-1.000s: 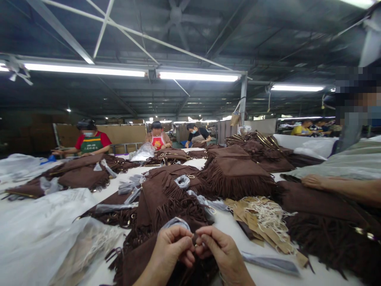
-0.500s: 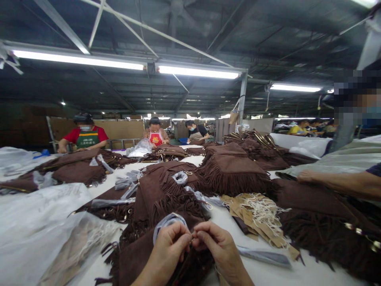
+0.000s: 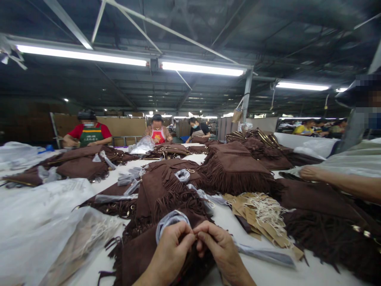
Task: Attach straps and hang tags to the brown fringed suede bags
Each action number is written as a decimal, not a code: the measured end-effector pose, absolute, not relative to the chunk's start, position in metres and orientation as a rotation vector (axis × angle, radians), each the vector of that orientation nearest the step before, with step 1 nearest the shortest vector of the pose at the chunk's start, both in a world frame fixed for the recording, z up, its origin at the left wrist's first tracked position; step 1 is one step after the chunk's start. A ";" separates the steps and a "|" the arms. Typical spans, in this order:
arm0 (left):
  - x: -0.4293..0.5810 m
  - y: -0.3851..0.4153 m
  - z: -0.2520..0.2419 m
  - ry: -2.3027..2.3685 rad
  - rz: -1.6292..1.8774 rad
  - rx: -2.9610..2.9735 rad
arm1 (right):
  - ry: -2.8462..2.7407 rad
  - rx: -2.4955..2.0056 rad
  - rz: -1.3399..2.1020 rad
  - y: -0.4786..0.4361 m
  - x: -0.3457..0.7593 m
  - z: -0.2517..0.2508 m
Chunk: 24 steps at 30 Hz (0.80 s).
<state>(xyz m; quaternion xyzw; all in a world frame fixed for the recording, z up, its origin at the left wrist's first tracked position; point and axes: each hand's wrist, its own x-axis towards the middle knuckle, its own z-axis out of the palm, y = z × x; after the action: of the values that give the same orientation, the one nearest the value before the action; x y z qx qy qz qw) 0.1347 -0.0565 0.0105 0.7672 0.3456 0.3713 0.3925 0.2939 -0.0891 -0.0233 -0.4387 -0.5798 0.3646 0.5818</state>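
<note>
My left hand (image 3: 174, 250) and my right hand (image 3: 218, 248) meet fingertip to fingertip over a dark brown fringed suede piece (image 3: 137, 254) at the front of the table. Both are closed in a pinch, and what lies between the fingertips is too small to make out. A coil wrapped in greyish plastic (image 3: 171, 219) rests on the brown piece, just behind my left hand. To the right of my right hand lies a long plastic-wrapped strip (image 3: 268, 255). Behind it is a heap of brown paper tags (image 3: 253, 216) with white strings (image 3: 269, 210).
Stacked fringed brown bags (image 3: 235, 161) stand beyond my hands. Clear plastic sheets (image 3: 44, 214) cover the left side of the white table (image 3: 218, 216). At the right, a person's forearm (image 3: 342, 182) reaches over another fringed bag (image 3: 309, 202). Several people work farther back.
The whole view has shifted slightly. My fingertips remain together, with my right fingers turned a little. The person at the right has moved slightly.
</note>
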 end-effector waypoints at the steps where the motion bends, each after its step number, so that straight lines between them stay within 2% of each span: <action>1: 0.135 -0.057 0.010 0.880 0.943 1.945 | -1.355 -1.027 0.856 -0.089 0.294 -0.024; 11: 0.135 -0.057 0.011 0.916 0.916 1.938 | -1.406 -1.030 0.842 -0.091 0.293 -0.023; 19: 0.132 -0.061 0.008 1.054 0.866 2.172 | -1.767 -1.129 0.284 -0.092 0.294 -0.024; 24: 0.137 -0.063 0.003 1.100 0.927 2.181 | -1.742 -1.167 0.234 -0.093 0.289 -0.029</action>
<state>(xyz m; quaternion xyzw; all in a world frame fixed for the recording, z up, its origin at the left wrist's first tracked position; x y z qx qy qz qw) 0.1366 -0.0630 0.0029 0.8058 0.4065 0.3423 0.2612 0.2890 -0.0929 -0.0287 -0.4812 -0.7183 0.0964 0.4932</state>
